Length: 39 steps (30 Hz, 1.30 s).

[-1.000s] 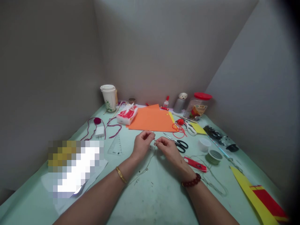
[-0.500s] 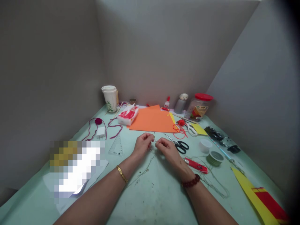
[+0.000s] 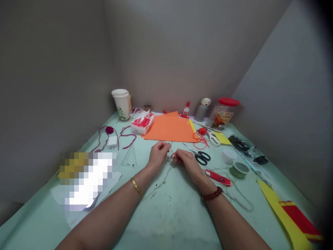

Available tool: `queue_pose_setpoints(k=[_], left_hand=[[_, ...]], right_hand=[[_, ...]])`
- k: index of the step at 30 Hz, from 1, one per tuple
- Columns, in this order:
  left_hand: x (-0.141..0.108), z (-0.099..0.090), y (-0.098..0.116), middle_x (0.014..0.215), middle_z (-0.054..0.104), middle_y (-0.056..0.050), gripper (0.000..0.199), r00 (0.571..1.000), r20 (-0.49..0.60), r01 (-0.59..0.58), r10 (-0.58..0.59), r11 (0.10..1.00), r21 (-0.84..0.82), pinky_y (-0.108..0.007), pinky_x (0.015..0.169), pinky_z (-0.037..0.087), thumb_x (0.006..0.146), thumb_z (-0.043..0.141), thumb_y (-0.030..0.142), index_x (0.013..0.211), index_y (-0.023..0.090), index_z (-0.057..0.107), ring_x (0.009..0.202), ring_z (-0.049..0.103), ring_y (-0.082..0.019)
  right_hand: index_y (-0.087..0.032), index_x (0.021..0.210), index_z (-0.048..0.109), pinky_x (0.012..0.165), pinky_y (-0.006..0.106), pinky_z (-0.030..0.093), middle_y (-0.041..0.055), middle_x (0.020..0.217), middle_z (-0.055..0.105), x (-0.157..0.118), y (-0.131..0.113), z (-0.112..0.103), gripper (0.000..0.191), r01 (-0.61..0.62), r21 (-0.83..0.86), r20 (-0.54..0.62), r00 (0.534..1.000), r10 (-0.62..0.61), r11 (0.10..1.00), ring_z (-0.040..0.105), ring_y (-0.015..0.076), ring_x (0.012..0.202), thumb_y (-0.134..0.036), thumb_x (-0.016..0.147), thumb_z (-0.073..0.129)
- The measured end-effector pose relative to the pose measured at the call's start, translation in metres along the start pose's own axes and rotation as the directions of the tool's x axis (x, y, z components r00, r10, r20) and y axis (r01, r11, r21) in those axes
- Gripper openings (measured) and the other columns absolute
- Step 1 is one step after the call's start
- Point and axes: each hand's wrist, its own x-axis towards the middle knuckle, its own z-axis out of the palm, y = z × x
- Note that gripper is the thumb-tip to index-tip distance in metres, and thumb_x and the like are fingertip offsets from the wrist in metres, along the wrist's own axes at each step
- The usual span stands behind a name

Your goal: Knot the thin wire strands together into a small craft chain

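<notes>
Near the middle of the table, my left hand (image 3: pixel 158 153) pinches one end of a thin cord (image 3: pixel 171 150) with small pale pieces on it. My right hand (image 3: pixel 186 160) is closed on the same cord just to the right, a small gap between the two sets of fingertips. Thin greenish thread (image 3: pixel 166 176) trails down from the hands onto the green tablecloth. Black-handled scissors (image 3: pixel 201 157) lie right beside my right hand. A clear triangular ruler (image 3: pixel 130 157) is left of my left hand.
Orange sheets (image 3: pixel 169 128) lie behind the hands, with a tissue pack (image 3: pixel 142 123) at their left. A red cutter (image 3: pixel 218 177), a green spool (image 3: pixel 239 170) and loose thread are at right. A lidded cup (image 3: pixel 121 106) and a red-lidded jar (image 3: pixel 222 114) stand at the back.
The fingertips have moved slightly apart, and more of the cord with its pale pieces shows between them. The whole view has shifted a little.
</notes>
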Motion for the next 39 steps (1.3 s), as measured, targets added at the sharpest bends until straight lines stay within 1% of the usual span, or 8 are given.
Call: queue_pose_setpoints(k=[8,14,20,23,25,27,31,39], left_hand=[[0.0,0.0,0.0,0.053,0.042,0.006,0.026,1.0,-0.012,-0.016,0.016,1.0,-0.018,-0.02,0.046,0.029,0.074,0.059,0.037,0.064,0.015,0.049,0.046,0.034,-0.006],[0.001,0.001,0.002,0.051,0.042,0.006,0.026,1.0,-0.022,0.006,-0.006,1.0,-0.003,-0.02,0.047,0.029,0.072,0.061,0.036,0.062,0.015,0.049,0.045,0.034,-0.006],[-0.001,0.001,0.003,0.062,0.052,0.002,0.026,1.0,0.003,-0.007,0.007,1.0,-0.017,-0.02,0.05,0.034,0.075,0.059,0.04,0.069,0.015,0.055,0.051,0.041,-0.007],[-0.006,0.005,0.002,0.074,0.06,-0.002,0.029,0.996,0.064,-0.062,0.062,0.998,-0.008,-0.023,0.065,0.043,0.08,0.054,0.043,0.081,0.015,0.061,0.068,0.054,-0.011],[-0.01,0.008,0.002,0.081,0.062,-0.004,0.027,0.99,0.081,-0.119,0.115,0.992,0.038,-0.024,0.073,0.044,0.079,0.056,0.041,0.085,0.016,0.061,0.078,0.057,-0.013],[-0.014,0.011,0.002,0.083,0.063,-0.003,0.022,0.984,0.085,-0.164,0.155,0.98,0.113,-0.024,0.074,0.044,0.076,0.061,0.037,0.084,0.017,0.059,0.079,0.057,-0.013],[-0.016,0.012,0.003,0.078,0.062,-0.001,0.014,0.974,0.091,-0.222,0.207,0.95,0.22,-0.024,0.074,0.043,0.078,0.058,0.03,0.078,0.017,0.058,0.075,0.055,-0.012],[-0.013,0.01,-0.003,0.074,0.06,-0.001,0.013,0.972,0.082,-0.233,0.22,0.947,0.22,-0.024,0.071,0.042,0.078,0.054,0.028,0.075,0.016,0.057,0.072,0.054,-0.013]], right_hand=[[-0.017,0.061,0.054,0.066,0.027,0.032,0.0002,0.066,0.052,-0.002,-0.006,0.001,0.036,0.026,-0.073,-0.005,1.0,-0.026,0.997,0.044,0.0139,0.066,-0.04,0.085,0.043],[-0.018,0.064,0.054,0.059,0.025,0.031,-0.003,0.063,0.047,-0.003,-0.008,0.001,0.017,0.029,-0.095,-0.018,0.999,-0.031,0.995,0.039,0.0118,0.061,-0.031,0.076,0.052],[-0.018,0.062,0.052,0.055,0.025,0.029,-0.004,0.058,0.043,-0.003,-0.01,0.001,0.021,0.016,-0.063,-0.062,0.998,-0.02,0.998,0.036,0.0108,0.057,-0.035,0.074,0.055],[-0.018,0.063,0.054,0.057,0.025,0.031,-0.0033,0.06,0.045,-0.001,-0.01,-0.001,0.023,0.021,-0.036,-0.165,0.986,-0.027,0.999,0.038,0.0114,0.059,-0.038,0.074,0.057],[-0.018,0.064,0.055,0.06,0.026,0.033,-0.0026,0.061,0.047,0.001,-0.01,-0.003,0.023,0.041,-0.019,-0.227,0.973,-0.044,0.999,0.041,0.0122,0.061,-0.038,0.074,0.057],[-0.018,0.064,0.056,0.062,0.026,0.034,-0.0025,0.061,0.048,0.002,-0.009,-0.005,0.022,0.06,-0.003,-0.256,0.965,-0.058,0.998,0.042,0.0128,0.062,-0.038,0.073,0.058],[-0.018,0.063,0.056,0.063,0.027,0.035,-0.0023,0.061,0.049,0.003,-0.009,-0.007,0.022,0.071,-0.002,-0.259,0.964,-0.069,0.997,0.043,0.0136,0.063,-0.037,0.073,0.059],[-0.018,0.068,0.057,0.067,0.028,0.035,-0.001,0.068,0.054,0.004,-0.004,-0.006,0.018,0.061,-0.01,-0.222,0.973,-0.062,0.998,0.047,0.0147,0.068,-0.035,0.075,0.056]])
